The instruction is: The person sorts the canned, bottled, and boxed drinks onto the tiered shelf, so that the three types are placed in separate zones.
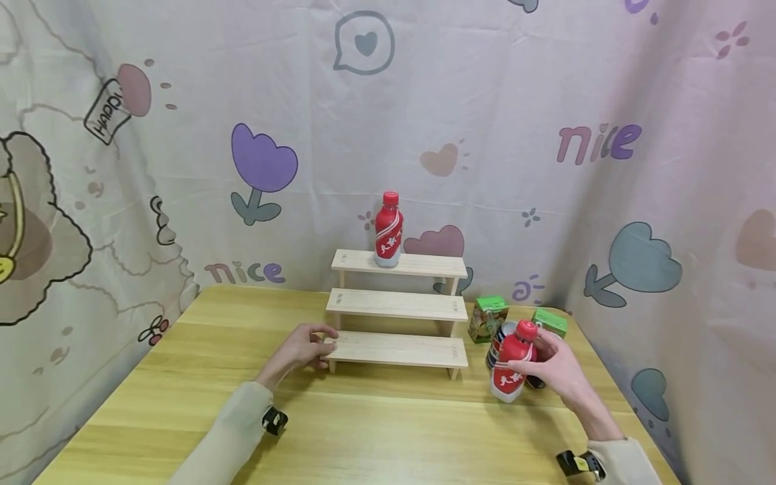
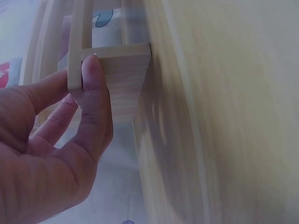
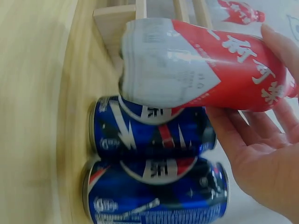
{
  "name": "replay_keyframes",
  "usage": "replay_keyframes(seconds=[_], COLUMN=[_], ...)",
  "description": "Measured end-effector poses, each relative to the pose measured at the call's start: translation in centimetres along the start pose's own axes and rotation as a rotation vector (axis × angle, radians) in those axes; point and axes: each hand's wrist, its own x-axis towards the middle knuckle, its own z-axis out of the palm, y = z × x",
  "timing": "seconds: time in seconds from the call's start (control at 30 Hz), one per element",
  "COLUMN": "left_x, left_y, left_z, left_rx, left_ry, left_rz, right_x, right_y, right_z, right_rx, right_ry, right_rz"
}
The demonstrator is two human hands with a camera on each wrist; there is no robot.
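My right hand grips a red-capped cola bottle with a red and white label. In the right wrist view the bottle is apart from the table, in front of two blue cola cans. At the left end of a three-step wooden display stand, my left hand pinches the lowest board between thumb and fingers, as the left wrist view shows with the board's end. A second red cola bottle stands upright on the top step, left of its middle.
Behind the cans on the right stand a green-topped box and another green box, partly hidden by the right hand. The wooden table meets a patterned curtain at the back and sides.
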Motion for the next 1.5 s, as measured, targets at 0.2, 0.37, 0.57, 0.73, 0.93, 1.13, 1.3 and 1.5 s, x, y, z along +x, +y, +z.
replay_keyframes(seconds=[0.2, 0.37, 0.57, 0.73, 0.93, 1.13, 1.3, 1.5], left_x=[0.1, 0.2, 0.3, 0.3, 0.2, 0.2, 0.1, 0.3], left_y=[0.0, -0.4, -0.6, -0.4, -0.2, -0.1, -0.1, -0.4], left_z=[0.3, 0.2, 0.2, 0.2, 0.1, -0.1, 0.1, 0.1], left_rx=[-0.005, -0.004, -0.004, 0.007, 0.009, 0.008, 0.005, 0.004], left_ry=[0.003, 0.003, 0.003, 0.003, 0.001, -0.003, -0.007, 0.004], left_rz=[-0.002, 0.001, -0.001, -0.006, -0.005, 0.004, -0.006, 0.006], right_x=[0.6, 1.2, 2.1, 3.0, 4.1, 5.5, 6.4, 7.3], right_y=[-0.7, -1.7, -2.6, -3.2, -4.1, -5.1, -5.8, -7.2], right_z=[0.7, 1.3, 2.1, 2.7, 3.3, 4.3, 5.1, 6.3], right_rx=[0.022, 0.015, 0.017, 0.041, 0.033, 0.094, 0.170, 0.197], right_ry=[-0.008, -0.022, -0.059, -0.078, -0.090, -0.075, -0.075, -0.092], right_rz=[-0.004, 0.033, 0.021, -0.009, -0.026, -0.059, -0.089, -0.088])
